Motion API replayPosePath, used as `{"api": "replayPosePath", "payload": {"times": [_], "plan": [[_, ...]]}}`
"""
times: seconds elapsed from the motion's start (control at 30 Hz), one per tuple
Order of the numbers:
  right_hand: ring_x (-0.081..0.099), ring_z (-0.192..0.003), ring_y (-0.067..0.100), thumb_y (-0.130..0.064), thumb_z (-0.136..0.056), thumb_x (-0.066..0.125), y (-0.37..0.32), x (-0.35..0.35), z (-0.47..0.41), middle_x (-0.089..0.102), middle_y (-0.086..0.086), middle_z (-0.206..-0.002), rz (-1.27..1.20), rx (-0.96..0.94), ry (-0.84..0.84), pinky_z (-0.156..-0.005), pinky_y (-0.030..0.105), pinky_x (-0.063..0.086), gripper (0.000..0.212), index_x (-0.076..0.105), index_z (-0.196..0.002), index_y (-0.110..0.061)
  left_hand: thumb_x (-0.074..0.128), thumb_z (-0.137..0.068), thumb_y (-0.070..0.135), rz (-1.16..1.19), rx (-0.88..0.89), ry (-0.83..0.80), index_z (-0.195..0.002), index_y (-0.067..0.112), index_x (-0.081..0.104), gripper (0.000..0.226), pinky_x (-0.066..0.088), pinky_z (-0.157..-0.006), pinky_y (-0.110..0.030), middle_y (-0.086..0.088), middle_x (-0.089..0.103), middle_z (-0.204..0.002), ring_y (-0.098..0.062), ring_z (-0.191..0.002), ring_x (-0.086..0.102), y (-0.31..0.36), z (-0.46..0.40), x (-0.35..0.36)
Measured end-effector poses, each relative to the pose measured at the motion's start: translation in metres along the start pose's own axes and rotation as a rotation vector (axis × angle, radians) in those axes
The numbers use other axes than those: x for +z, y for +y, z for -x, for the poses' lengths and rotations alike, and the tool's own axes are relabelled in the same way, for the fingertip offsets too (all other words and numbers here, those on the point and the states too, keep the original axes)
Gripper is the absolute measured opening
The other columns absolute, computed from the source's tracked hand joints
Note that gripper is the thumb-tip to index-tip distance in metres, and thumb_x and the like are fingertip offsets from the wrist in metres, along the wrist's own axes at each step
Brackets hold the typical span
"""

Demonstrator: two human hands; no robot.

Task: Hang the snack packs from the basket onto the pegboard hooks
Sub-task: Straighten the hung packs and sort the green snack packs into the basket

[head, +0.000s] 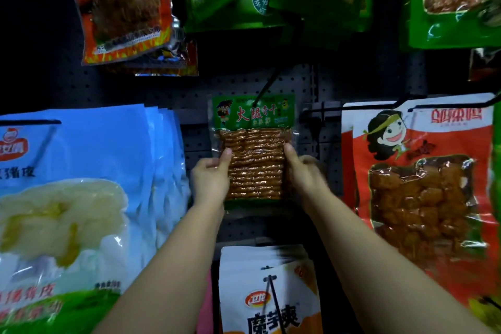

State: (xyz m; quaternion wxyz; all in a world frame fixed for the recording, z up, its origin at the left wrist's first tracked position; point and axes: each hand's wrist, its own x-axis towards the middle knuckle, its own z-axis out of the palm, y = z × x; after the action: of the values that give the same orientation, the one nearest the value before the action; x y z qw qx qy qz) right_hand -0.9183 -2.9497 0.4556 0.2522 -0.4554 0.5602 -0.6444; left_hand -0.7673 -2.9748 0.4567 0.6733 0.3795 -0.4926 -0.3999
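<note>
Right now I have the clear vacuum-sealed snack pack with the green printed header and ridged brown strips [253, 149] held up flat against the dark perforated pegboard [303, 84], one hand on each long side. My left hand [210, 179] grips the left edge, thumb pressed on the front face and the other fingers tucked behind; my right hand [302, 173] does the same on the right edge, so both are clamped on the pack. It stands upright, long axis running up and down, header at the far top, directly above my fingers. The thin black peg hook [267, 88] slants down out of the board and meets the header near its top middle; I cannot tell whether the tip has passed through the hang hole or only touches it. That is what the next move turns on, I think: the hole lies above both hands, midway between them, neither nearer, so the pack must go straight back without tilting. Blue-and-white packs [81, 171] hang to the left, a red pack with a cartoon face [417, 171] to the right, a white-and-orange pack [271, 293] nearer me below.
</note>
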Motion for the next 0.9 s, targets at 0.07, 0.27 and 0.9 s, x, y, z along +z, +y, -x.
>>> {"api": "replayPosePath", "payload": {"times": [0.07, 0.27, 0.9], "plan": [[0.056, -0.091, 0.020, -0.058, -0.091, 0.042, 0.027, 0.002, 0.011, 0.058, 0.004, -0.096, 0.014, 0.012, 0.026, -0.085, 0.033, 0.044, 0.044, 0.059, -0.094, -0.017, 0.065, -0.085, 0.037, -0.010, 0.021, 0.020, -0.084, 0.018, 0.057, 0.021, 0.049, -0.073, -0.028, -0.006, 0.067, -0.095, -0.017, -0.084, 0.063, -0.016, 0.011, -0.006], [0.051, -0.062, 0.009, -0.033, -0.091, 0.058, 0.088, 0.012, 0.036, 0.056, -0.005, -0.067, -0.062, -0.066, 0.139, -0.057, 0.022, 0.037, 0.018, 0.055, -0.082, -0.018, 0.063, -0.089, 0.025, -0.069, -0.009, 0.079, -0.092, 0.013, 0.058, 0.013, 0.040, -0.061, -0.020, 0.000, 0.063, -0.086, -0.013, -0.078, 0.057, -0.057, 0.036, -0.019], [0.051, -0.047, 0.006, -0.012, -0.092, 0.059, 0.202, -0.106, 0.321, 0.059, 0.005, -0.061, 0.146, 0.302, 0.102, -0.046, 0.016, 0.039, 0.009, 0.060, -0.083, -0.014, 0.062, -0.088, 0.017, -0.401, -0.171, -0.645, -0.079, 0.032, 0.058, 0.018, 0.045, -0.058, -0.012, 0.005, 0.064, -0.075, 0.005, -0.061, 0.059, -0.171, 0.264, -0.144]]}}
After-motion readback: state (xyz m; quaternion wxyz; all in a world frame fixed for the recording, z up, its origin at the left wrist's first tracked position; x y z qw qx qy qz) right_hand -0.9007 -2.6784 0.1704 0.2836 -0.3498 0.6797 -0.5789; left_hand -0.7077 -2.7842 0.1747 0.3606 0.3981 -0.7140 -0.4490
